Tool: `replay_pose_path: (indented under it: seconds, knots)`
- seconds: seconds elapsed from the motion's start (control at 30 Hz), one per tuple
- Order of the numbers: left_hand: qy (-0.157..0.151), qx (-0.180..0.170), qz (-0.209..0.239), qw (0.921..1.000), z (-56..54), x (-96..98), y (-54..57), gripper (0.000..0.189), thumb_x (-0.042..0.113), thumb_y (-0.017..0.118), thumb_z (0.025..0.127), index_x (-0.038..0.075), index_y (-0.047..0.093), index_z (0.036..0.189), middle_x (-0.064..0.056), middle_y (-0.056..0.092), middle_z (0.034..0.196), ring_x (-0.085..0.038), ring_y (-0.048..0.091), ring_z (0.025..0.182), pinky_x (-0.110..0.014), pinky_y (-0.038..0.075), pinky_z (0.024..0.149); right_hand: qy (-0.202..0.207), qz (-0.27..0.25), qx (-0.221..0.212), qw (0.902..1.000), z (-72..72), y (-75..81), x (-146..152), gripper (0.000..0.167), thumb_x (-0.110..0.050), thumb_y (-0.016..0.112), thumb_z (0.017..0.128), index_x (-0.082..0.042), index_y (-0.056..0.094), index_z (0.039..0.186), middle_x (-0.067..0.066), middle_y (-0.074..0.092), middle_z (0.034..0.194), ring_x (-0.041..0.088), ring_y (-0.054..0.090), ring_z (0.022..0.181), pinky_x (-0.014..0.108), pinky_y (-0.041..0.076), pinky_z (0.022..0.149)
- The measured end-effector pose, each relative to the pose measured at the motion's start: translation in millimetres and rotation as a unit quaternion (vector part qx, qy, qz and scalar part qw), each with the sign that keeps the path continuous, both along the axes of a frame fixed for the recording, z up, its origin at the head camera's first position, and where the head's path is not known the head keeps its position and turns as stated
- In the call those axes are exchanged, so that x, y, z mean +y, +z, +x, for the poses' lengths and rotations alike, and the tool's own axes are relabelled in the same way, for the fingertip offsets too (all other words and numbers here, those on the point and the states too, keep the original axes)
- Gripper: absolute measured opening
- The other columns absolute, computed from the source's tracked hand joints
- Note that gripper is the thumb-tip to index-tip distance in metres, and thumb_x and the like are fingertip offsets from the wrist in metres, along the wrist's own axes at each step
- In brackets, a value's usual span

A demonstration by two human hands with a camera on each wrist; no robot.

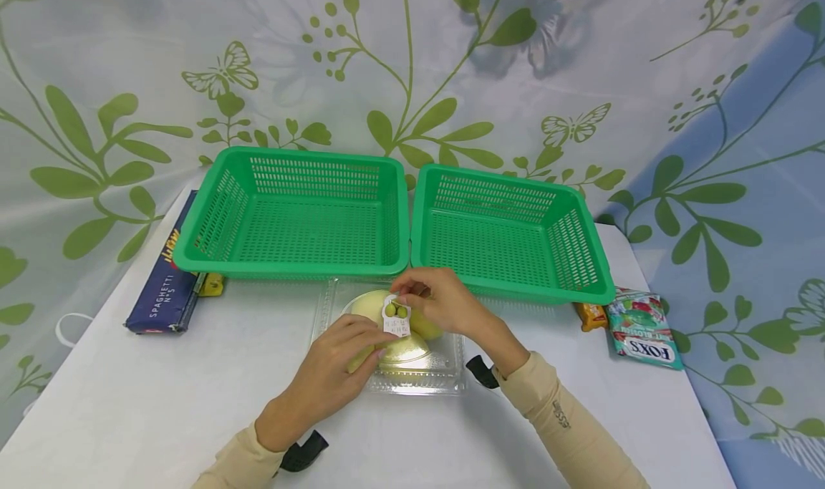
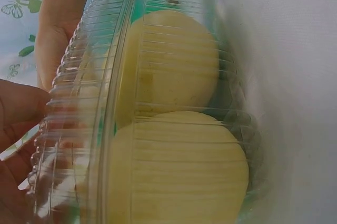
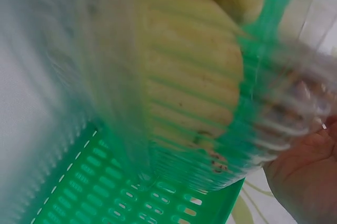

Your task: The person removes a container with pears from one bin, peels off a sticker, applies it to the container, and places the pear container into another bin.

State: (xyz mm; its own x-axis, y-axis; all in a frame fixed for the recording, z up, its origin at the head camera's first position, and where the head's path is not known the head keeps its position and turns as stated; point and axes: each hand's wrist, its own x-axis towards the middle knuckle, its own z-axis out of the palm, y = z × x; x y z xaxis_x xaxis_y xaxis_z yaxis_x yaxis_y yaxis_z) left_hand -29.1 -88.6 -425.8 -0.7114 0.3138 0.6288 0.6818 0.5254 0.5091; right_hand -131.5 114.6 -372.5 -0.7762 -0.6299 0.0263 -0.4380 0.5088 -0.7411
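Note:
A clear plastic clamshell box (image 1: 425, 378) with several large, pale yellow, rounded fruits (image 2: 179, 166) inside lies on the white table in front of me. Over its lid is a small white label (image 1: 396, 324) with a picture of green fruit and some writing. My right hand (image 1: 445, 303) pinches the label's top edge between thumb and fingers. From the near left, my left hand (image 1: 335, 367) reaches over the lid, its fingertips at the label's lower edge. Through the ribbed side wall, the right wrist view shows a fruit (image 3: 189, 71) with a dark blemished end.
Two green baskets, left (image 1: 316, 231) and right (image 1: 490, 245), stand side by side behind the box. At left lies a blue spaghetti box (image 1: 161, 281) beside a yellow packet (image 1: 212, 284). A Fox's sweets bag (image 1: 644, 329) and an orange packet (image 1: 591, 316) lie at right.

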Motion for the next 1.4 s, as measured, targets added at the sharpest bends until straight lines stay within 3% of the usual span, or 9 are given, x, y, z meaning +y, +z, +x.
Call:
replay_pose_path:
  seconds: [0.6,0.93,1.4]
  knots:
    - [0.005,0.01,-0.005,0.9999,-1.1,-0.2,-1.6,0.03,0.001,0.08,0.08,0.014,0.077,0.107,0.005,0.075,0.1,-0.014,0.063,0.101,-0.03,0.057,0.085,0.004,0.005,0.0,1.0,-2.3,-3.5,0.4,0.015,-0.007,0.068,0.095,-0.009,0.074,0.109,0.004,0.073,0.095,0.012,0.066,0.087,0.025,0.059,0.078]
    - [0.008,0.003,-0.015,0.9999,-1.3,-0.3,-1.7,0.029,0.003,0.08,0.081,0.015,0.077,0.107,0.005,0.075,0.101,-0.014,0.064,0.102,-0.03,0.057,0.086,0.003,0.012,0.003,0.9999,-3.3,-5.4,0.7,0.014,-0.01,0.068,0.095,-0.011,0.074,0.108,0.003,0.074,0.095,0.012,0.066,0.088,0.03,0.059,0.077]
    - [0.007,-0.011,-0.026,0.9996,-1.0,0.2,-0.3,0.03,0.003,0.079,0.081,0.017,0.077,0.108,0.006,0.075,0.101,-0.014,0.064,0.102,-0.032,0.057,0.088,0.003,0.014,0.004,0.9999,-3.6,-6.8,1.4,0.013,-0.01,0.069,0.094,-0.012,0.074,0.106,0.001,0.074,0.096,0.012,0.065,0.089,0.028,0.059,0.076]
